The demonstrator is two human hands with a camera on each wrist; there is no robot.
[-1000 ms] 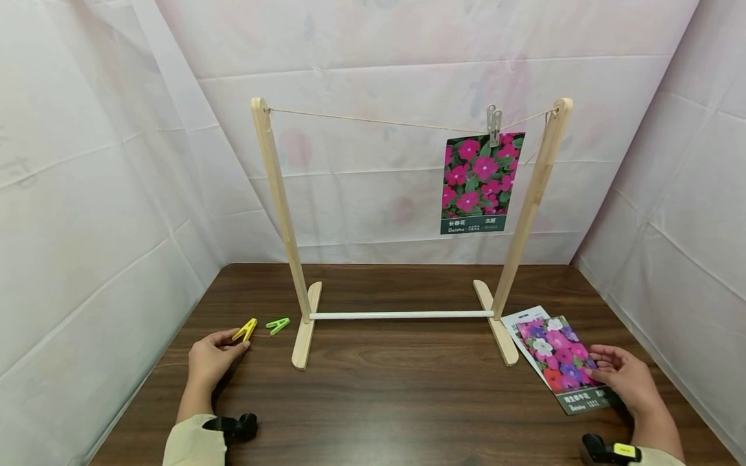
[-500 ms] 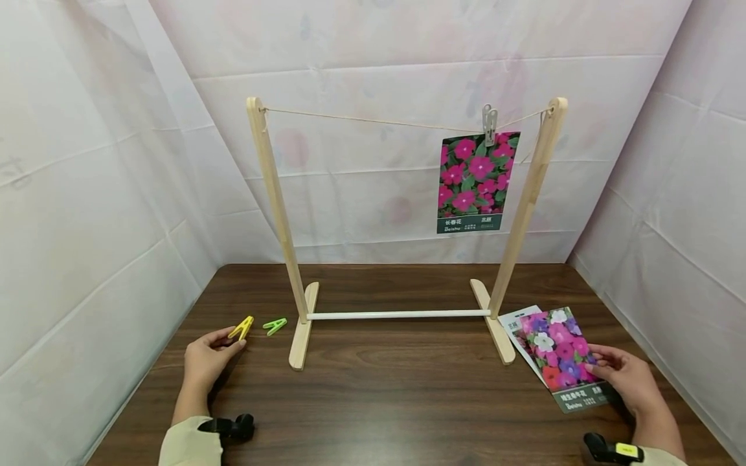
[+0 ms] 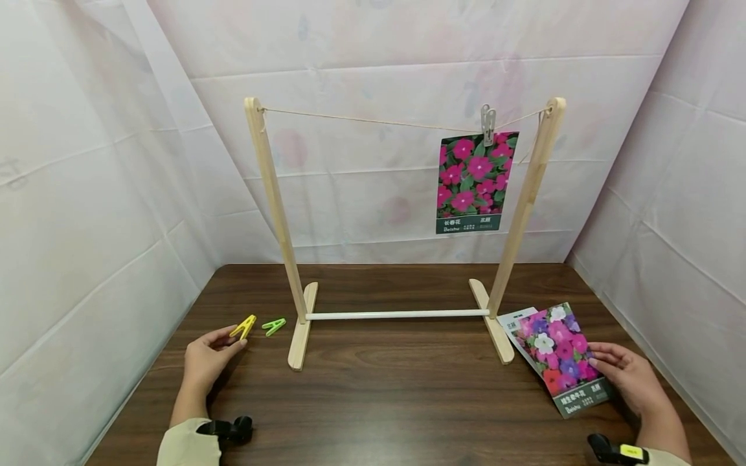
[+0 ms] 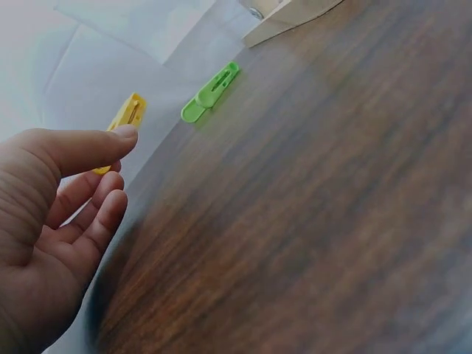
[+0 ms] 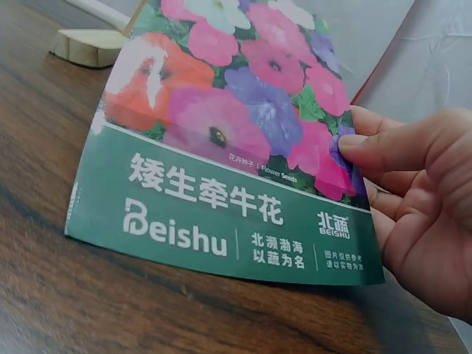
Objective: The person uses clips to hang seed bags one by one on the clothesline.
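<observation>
Pale cloth (image 3: 373,39) hangs behind and beside the brown counter (image 3: 402,414) in the head view. On it stands a wooden frame (image 3: 528,200) with a white rod (image 3: 396,315) low down and a string (image 3: 361,119) across the top. A grey clip (image 3: 488,126) holds a pink packet (image 3: 474,184) near the right post; its weight probably makes the string sag there, and a long bare stretch lies to its left. Your left hand (image 3: 206,359) has the yellow clip (image 3: 248,327), with the green clip (image 3: 278,323) just beside it. Your right hand (image 3: 629,378) has the mixed packet (image 3: 553,349) outside the frame, partly over a white packet (image 3: 509,318). Your open room is mid-counter, in front of the rod; the frame's feet narrow each side.

From the left wrist, your thumb and a finger are clamped on the yellow clip, seemingly at its spread legs, perhaps so a squeeze can open it. The green clip lies apart, close to the counter's edge.

From the right wrist, your fingers pinch the mixed packet's right edge, thumb on its face, which likely leaves the top edge free. Its lower edge seems lifted; you cannot tell whether the far end touches anything.
</observation>
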